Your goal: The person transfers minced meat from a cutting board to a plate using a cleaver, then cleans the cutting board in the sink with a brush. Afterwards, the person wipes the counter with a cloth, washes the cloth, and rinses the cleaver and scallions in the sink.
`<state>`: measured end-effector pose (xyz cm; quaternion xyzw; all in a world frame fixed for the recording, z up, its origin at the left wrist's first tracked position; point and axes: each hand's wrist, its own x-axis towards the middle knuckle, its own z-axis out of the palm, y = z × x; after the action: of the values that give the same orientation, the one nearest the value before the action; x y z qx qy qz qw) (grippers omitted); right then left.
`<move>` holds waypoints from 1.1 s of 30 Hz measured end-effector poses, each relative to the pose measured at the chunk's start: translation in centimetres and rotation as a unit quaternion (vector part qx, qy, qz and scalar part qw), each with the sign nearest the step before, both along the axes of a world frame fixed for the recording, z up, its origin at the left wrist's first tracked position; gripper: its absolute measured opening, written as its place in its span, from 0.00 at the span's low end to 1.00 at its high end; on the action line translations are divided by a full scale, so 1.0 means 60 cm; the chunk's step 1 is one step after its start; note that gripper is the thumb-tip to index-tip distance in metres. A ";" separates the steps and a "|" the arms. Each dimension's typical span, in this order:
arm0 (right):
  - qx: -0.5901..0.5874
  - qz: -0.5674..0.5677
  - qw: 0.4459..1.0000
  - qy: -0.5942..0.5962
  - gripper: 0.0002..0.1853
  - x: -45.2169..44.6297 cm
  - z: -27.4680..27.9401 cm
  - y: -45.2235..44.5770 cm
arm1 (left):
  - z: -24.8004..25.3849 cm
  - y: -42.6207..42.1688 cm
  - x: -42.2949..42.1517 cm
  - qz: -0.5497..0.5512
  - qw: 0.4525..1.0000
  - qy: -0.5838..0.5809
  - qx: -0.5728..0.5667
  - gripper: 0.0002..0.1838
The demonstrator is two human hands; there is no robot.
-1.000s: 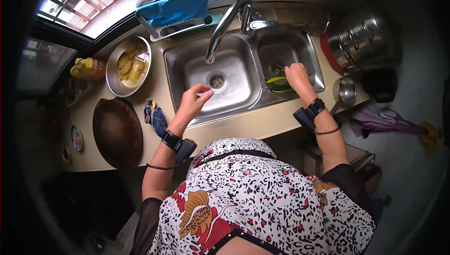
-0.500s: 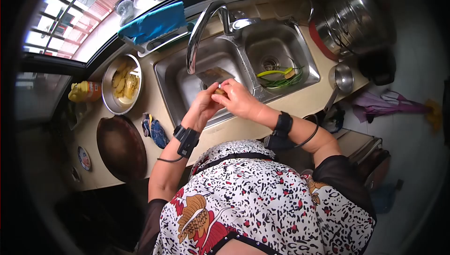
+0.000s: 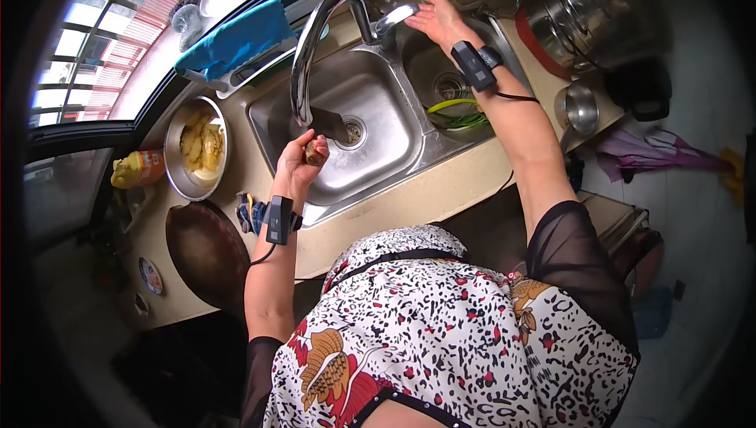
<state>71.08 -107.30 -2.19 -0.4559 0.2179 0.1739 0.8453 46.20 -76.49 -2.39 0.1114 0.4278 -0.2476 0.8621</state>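
Observation:
My left hand (image 3: 302, 159) is closed around the wooden handle of a kitchen knife (image 3: 329, 124), holding it over the left sink basin (image 3: 382, 105). The wide dark blade points away from me, close below the spout of the chrome faucet (image 3: 303, 74). Up at the faucet lever (image 3: 398, 17) is my right hand (image 3: 439, 20), its fingers stretched out and apart. The fingertips reach the lever's end; whether they press on it I cannot tell. Green scallions (image 3: 466, 119) lie in the right sink basin (image 3: 425, 58), partly hidden by my right forearm.
Left of the sink stands a metal bowl (image 3: 175, 162) of peeled yellow pieces, beside a yellow bottle (image 3: 138, 169). A dark round wok lid or board (image 3: 206, 255) lies nearer. A blue cloth (image 3: 236, 38) hangs behind. On the right are a ladle (image 3: 581, 109) and stacked metal pots (image 3: 587, 22).
My hands were together over the left basin. My right hand has let go and moved up right to the faucet lever; my left hand has shifted left with the knife.

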 end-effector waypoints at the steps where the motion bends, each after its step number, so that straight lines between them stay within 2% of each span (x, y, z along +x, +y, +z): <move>1: 0.023 0.021 0.999 0.009 0.24 -0.015 0.034 0.001 | -0.005 0.007 0.001 0.006 1.000 0.004 -0.006 0.12; 4: 0.007 0.011 1.000 -0.026 0.23 -0.036 0.005 -0.008 | -0.025 0.012 0.006 0.027 0.999 0.032 0.002 0.16; 6: -0.124 0.008 0.992 0.009 0.22 -0.076 -0.028 -0.021 | -0.035 0.019 0.006 0.033 0.998 0.046 0.008 0.18; 8: -0.273 -0.005 0.957 0.095 0.24 -0.117 -0.099 -0.034 | -0.037 0.016 0.004 0.039 0.997 0.059 0.014 0.18; 12: -0.530 -0.025 0.836 0.142 0.22 -0.169 -0.330 -0.082 | -0.068 0.021 -0.005 0.044 0.998 0.032 0.035 0.16; 13: -0.579 -0.032 0.803 0.139 0.21 -0.172 -0.382 -0.089 | -0.034 0.000 0.007 0.051 0.987 0.108 0.109 0.13; 14: -0.611 -0.040 0.780 0.127 0.21 -0.175 -0.426 -0.096 | -0.042 0.003 0.007 0.044 0.988 0.113 0.090 0.13; 16: -0.542 0.016 0.832 0.120 0.24 -0.187 -0.439 -0.109 | -0.051 0.007 0.006 0.031 0.990 0.123 0.053 0.13; 17: -0.506 0.044 0.854 0.113 0.25 -0.185 -0.442 -0.116 | -0.058 0.003 0.003 0.031 0.991 0.101 0.088 0.15; 20: -0.455 0.189 0.845 0.211 0.24 -0.195 -0.337 -0.121 | -0.089 0.018 -0.008 0.017 0.993 0.106 -0.040 0.18; 21: -0.445 0.163 0.854 0.217 0.24 -0.198 -0.328 -0.116 | -0.075 0.007 -0.006 0.005 0.992 0.122 0.037 0.19; 22: -0.468 0.199 0.840 0.188 0.24 -0.185 -0.348 -0.118 | -0.071 0.006 -0.007 0.009 0.992 0.124 0.031 0.19; 23: -0.402 0.147 0.880 0.208 0.25 -0.184 -0.368 -0.126 | -0.081 0.010 -0.015 0.009 0.995 0.093 0.030 0.19; 24: -0.333 0.093 0.910 0.227 0.26 -0.191 -0.317 -0.116 | -0.095 0.013 -0.024 0.010 0.998 0.062 0.028 0.18; 25: -0.297 0.121 0.912 0.256 0.34 -0.190 -0.250 -0.092 | -0.092 0.014 -0.027 0.009 0.997 0.065 0.040 0.18; 27: -0.171 0.057 0.941 0.288 0.40 -0.170 -0.319 -0.104 | -0.073 0.010 -0.034 0.012 0.995 0.077 0.068 0.17; 29: -0.052 -0.006 0.936 0.349 0.46 -0.145 -0.427 -0.131 | -0.063 0.013 -0.042 0.005 0.995 0.088 0.057 0.16; 30: -0.038 -0.041 0.926 0.373 0.42 -0.146 -0.403 -0.122 | -0.061 0.020 -0.044 0.002 0.994 0.091 0.053 0.16; 32: -0.121 -0.006 0.952 0.282 0.36 -0.155 -0.377 -0.117 | -0.065 0.034 -0.053 -0.013 0.994 0.100 0.036 0.16; 33: -0.124 -0.007 0.955 0.271 0.33 -0.152 -0.382 -0.118 | -0.066 0.040 -0.056 -0.021 0.994 0.098 0.032 0.16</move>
<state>61.94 -114.40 -25.11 -0.4917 0.4617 0.2567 0.6923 42.83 -74.08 -6.37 0.1235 0.5153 -0.2616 0.8067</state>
